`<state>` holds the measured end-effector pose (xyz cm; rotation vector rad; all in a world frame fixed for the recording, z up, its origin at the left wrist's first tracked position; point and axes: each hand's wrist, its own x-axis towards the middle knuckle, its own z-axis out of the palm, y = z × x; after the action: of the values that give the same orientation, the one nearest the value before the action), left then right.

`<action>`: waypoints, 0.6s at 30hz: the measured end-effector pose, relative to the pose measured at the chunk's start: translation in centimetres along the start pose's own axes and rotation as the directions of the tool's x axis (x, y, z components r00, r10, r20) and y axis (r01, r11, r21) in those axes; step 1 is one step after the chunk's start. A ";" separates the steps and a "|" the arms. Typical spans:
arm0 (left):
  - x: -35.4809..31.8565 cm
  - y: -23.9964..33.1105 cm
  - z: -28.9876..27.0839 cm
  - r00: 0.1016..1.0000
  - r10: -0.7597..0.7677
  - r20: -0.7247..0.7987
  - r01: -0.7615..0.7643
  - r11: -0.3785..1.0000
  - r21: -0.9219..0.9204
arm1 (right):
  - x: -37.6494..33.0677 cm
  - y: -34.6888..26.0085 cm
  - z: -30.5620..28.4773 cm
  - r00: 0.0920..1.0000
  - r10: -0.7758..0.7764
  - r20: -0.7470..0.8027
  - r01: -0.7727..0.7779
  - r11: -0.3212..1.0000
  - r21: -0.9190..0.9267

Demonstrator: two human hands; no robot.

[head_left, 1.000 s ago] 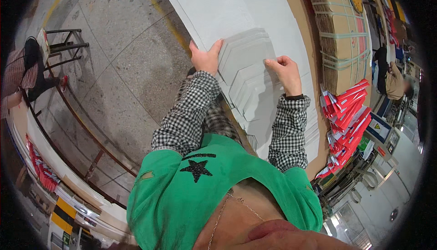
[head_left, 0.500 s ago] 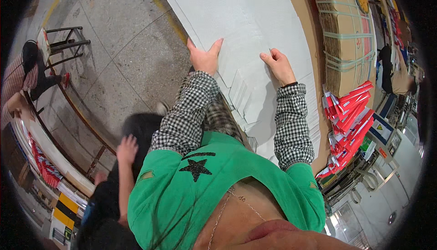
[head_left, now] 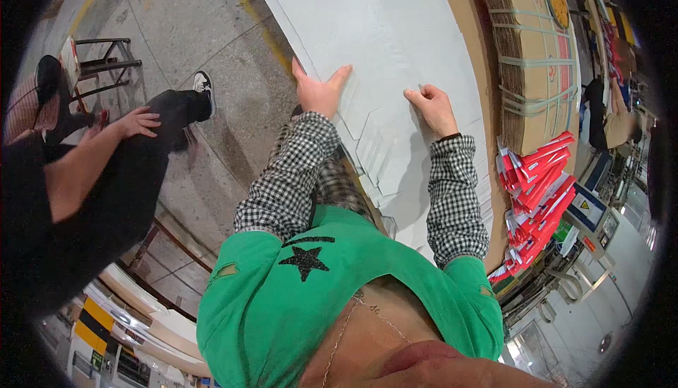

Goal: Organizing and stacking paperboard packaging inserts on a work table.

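A stack of flat white cardboard sheets, cut with flaps near me, lies in front of my body. My left hand rests at its left edge, thumb and forefinger spread apart; the other fingers are partly hidden. Farther right, above the same sheets, my right hand is closed, with thumb and forefinger drawn close together. Whatever lies between those fingertips is too small to make out. Overlapping cut flaps show between my forearms.
Brown cardboard borders the sheets on the right. Beyond stand a strapped bundle of brown cartons and a pile of red-and-white folded pieces. At left, a person in black is close by, near a metal-framed stool.
The person in black has moved forward on my left, so a leg and shoe now show. My hands have barely shifted on the sheets.
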<state>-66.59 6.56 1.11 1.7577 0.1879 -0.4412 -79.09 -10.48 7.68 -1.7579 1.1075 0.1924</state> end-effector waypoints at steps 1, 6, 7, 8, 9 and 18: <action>0.3 -0.5 0.0 1.000 0.004 0.014 -0.004 1.000 0.015 | -0.2 -0.4 -0.3 1.000 0.022 -0.019 -0.024 0.996 -0.087; 1.0 -0.3 0.0 0.999 -0.020 0.039 0.018 0.999 0.048 | -1.4 -0.5 -1.3 1.000 -0.014 -0.017 0.014 1.000 -0.020; 1.4 -0.7 -0.1 1.000 0.005 0.020 -0.006 0.999 0.042 | -1.6 -1.1 -1.2 1.000 -0.020 -0.011 0.020 1.000 -0.016; 1.5 -0.5 -0.5 0.999 0.032 -0.005 -0.032 0.999 0.044 | -1.6 -1.4 -1.0 0.998 -0.043 0.044 0.040 0.997 0.067; 1.5 -0.1 -0.8 0.999 0.045 -0.026 -0.043 0.997 0.058 | -1.6 -1.6 -0.6 0.992 -0.075 0.103 0.059 0.986 0.155; -1.0 1.0 -0.4 0.991 0.124 -0.058 -0.109 0.971 0.215 | -0.6 2.3 -0.2 0.985 -0.145 0.096 0.120 0.967 0.226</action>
<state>-67.05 6.81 2.48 1.9834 0.0896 -0.3227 -81.28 -10.44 6.61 -1.5963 0.8909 0.0817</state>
